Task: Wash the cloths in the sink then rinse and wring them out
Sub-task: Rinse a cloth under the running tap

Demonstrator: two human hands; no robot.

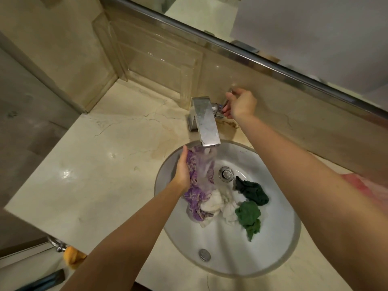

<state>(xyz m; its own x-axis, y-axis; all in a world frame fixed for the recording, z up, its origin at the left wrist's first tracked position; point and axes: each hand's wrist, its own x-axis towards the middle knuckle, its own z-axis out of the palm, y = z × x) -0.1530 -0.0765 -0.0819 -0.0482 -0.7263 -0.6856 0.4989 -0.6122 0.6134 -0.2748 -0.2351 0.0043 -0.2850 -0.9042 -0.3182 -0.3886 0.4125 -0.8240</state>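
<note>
The sink holds white cloths and two green cloths near the drain. The left hand, fingers curled, holds a purple cloth under running water. The right hand pinches the faucet handle at the desk's back edge.

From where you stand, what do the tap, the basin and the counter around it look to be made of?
The tap looks like polished or chromed metal: silvery and reflective, with dull water spotting. The basin seems glazed white ceramic, smooth and glossy. The counter looks like polished marble or a similar stone: cream, with thin dark veins and bright glare spots; whether it is real stone cannot be told.
</note>
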